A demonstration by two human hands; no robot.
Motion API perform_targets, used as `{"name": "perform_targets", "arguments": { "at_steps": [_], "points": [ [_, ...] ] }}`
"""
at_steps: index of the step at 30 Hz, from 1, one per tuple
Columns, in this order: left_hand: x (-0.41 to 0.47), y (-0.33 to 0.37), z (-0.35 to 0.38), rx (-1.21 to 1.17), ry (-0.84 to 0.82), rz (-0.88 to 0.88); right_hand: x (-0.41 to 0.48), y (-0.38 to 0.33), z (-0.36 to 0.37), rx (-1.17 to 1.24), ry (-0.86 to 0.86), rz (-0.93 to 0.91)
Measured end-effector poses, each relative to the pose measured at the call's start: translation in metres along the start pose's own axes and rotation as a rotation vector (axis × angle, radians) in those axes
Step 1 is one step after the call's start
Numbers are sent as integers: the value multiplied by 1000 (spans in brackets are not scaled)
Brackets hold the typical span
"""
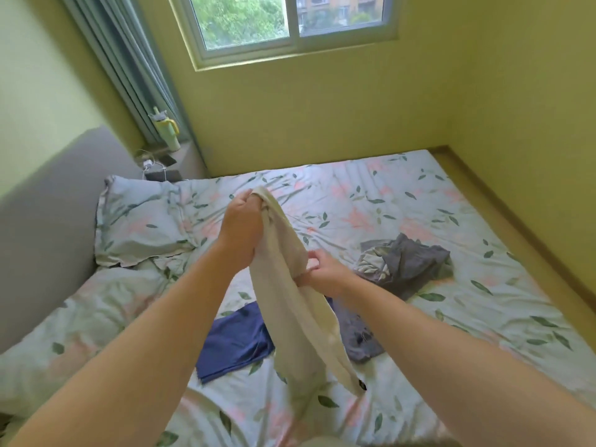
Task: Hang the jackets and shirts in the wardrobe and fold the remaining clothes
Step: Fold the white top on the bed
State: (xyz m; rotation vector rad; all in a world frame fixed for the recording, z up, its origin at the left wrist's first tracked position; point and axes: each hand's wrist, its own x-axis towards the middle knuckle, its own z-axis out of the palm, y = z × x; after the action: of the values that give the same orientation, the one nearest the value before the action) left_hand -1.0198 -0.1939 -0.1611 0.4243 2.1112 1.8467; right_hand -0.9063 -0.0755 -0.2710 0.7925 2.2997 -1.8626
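Head view. I am seeing both hands raised over the middle of the bed [451, 221], both working one cream garment [290, 304].

Left hand [240, 227] is gripping the top end, fingers curled round a bunched edge, and is holding it at the highest point. Right hand [325, 272] is pinching the garment's right-side edge part-way down, thumb and fingers closed on cloth. Neither hand is free.

Key relation: the garment is hanging off the left hand. Its long axis is running down from that grip toward the near edge of the bed, slanting a little to the right. The right hand is touching the side of the hanging length, and the lower half is dangling loose below both hands. The right hand is nearer the free end, so I am judging it the one to slide down or spread the cloth, with the left acting as anchor.

Look of it: pale cream, soft and limp, bunched into a narrow strip, not spread out. A small dark mark is showing near the bottom end, and I cannot tell what it is. I also cannot tell whether this is a shirt for hanging or a piece for folding.

Lying on the bed:
- a dark blue garment [233, 343], flat, toward the near edge
- a grey piece [354, 337], just right of the cream cloth
- a crumpled grey pile [409, 262], further toward the right edge
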Motion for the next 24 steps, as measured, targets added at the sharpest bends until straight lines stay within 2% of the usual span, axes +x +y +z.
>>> {"name": "perform_targets", "arguments": {
  "at_steps": [3,7,9,11,13,14,16,18,20,22,24],
  "points": [
    [-2,15,-4,-71,-63,-38,-8,-4,13,-145,-148,-81],
    [-2,29,-17,25,-177,-13,-10,6,14,-417,-54,25],
    [2,32,-27,197,-313,33,-8,12,5,-473,31,81],
    [7,33,-36,580,-385,118,-5,11,-11,-513,157,86],
    [16,30,-45,1062,-346,259,-3,1,-29,-432,320,69],
    [21,28,-52,1211,-322,307,0,-4,-41,-350,404,64],
    [34,23,-69,1362,-272,341,2,-20,-65,-271,546,36],
    [48,22,-89,1430,-210,327,-1,-36,-90,-433,565,-114],
    [59,26,-107,1421,-156,294,-8,-49,-112,-751,501,-256],
    [68,32,-121,1385,-94,265,-12,-59,-126,-1017,456,-285],
    [75,37,-130,1331,-35,227,-11,-65,-136,-1144,511,-274]
  ]
}}
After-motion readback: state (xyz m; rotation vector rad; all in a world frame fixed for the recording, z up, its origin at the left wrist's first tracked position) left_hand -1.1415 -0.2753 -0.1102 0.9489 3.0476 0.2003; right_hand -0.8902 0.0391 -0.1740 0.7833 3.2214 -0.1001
